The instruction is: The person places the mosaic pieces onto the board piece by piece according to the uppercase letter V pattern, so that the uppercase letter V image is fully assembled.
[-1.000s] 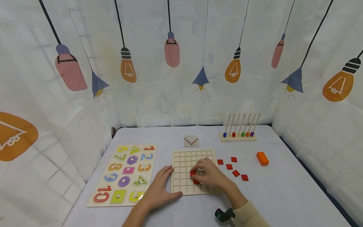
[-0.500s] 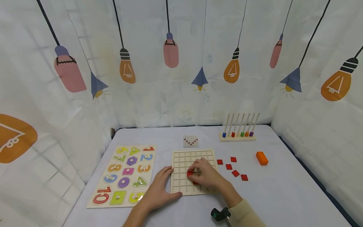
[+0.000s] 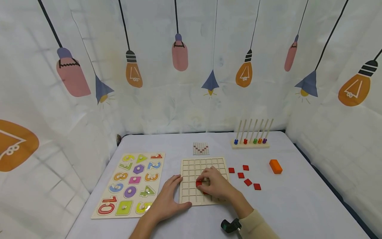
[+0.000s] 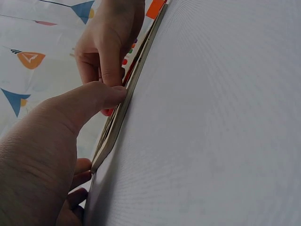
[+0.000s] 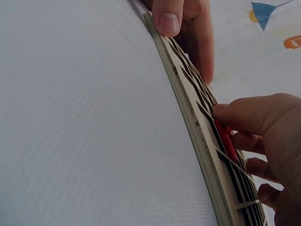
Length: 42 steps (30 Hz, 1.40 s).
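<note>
A pale wooden grid board [image 3: 189, 189] lies flat on the table in the head view. My right hand [image 3: 219, 184] is over it, thumb and fingers pinching a red square tile [image 3: 198, 183] at the grid. Another red tile [image 3: 205, 193] shows partly beneath that hand. In the right wrist view, red [image 5: 225, 140] shows under the thumb, down among the grid lines. My left hand [image 3: 169, 201] rests against the board's near left corner, its thumb [image 4: 110, 95] on the near edge and its fingers along the left edge.
Several loose red tiles [image 3: 241, 175] lie right of the board, with an orange block [image 3: 276, 166] beyond. A small pattern card [image 3: 201, 148] and a peg stand [image 3: 250, 146] are at the back. A number puzzle [image 3: 131, 186] lies left. A black device [image 3: 230, 226] is beside my right sleeve.
My right hand has shifted slightly left across the board with the red tile, mostly in the first half second. My left hand stays at the corner.
</note>
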{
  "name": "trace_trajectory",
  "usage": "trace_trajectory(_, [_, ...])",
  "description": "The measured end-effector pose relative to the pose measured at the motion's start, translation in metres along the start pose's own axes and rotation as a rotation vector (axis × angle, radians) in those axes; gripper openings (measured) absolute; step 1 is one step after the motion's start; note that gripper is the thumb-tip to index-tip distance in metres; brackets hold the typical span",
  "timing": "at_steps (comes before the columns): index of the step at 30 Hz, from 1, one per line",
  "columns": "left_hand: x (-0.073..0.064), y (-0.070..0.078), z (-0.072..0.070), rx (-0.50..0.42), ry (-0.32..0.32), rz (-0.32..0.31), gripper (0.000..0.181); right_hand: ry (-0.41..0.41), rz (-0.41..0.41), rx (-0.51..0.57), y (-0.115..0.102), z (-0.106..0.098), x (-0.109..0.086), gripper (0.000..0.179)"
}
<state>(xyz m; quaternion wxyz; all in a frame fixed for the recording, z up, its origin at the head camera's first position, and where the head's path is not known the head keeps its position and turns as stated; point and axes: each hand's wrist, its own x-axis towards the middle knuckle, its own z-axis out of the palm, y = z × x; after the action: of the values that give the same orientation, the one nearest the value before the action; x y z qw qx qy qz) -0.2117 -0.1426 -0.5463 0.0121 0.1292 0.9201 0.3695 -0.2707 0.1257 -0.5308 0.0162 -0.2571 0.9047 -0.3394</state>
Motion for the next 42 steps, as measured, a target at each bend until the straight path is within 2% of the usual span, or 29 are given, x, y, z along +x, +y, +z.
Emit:
trace_trajectory(9, [-0.001,0.000,0.000,0.007,0.019,0.024,0.112,-0.003,0.022,0.004,0.000,0.001,-0.001,0.019])
trace_trajectory(16, [0.000,-0.001,0.000,0.010,0.015,0.013,0.113,-0.004,0.025,-0.033,-0.002,-0.001,-0.003,0.022])
trace_trajectory(24, [0.000,-0.002,0.001,0.008,0.011,0.009,0.113,-0.006,0.010,-0.015,-0.007,-0.009,-0.008,0.024])
trace_trajectory(31, [-0.001,-0.001,0.001,0.005,0.013,0.013,0.112,-0.012,0.049,-0.011,-0.013,-0.020,-0.019,0.031])
trace_trajectory(42, [-0.001,0.001,0.001,0.001,0.012,-0.004,0.112,0.031,0.089,-0.020,-0.001,-0.029,-0.037,0.031])
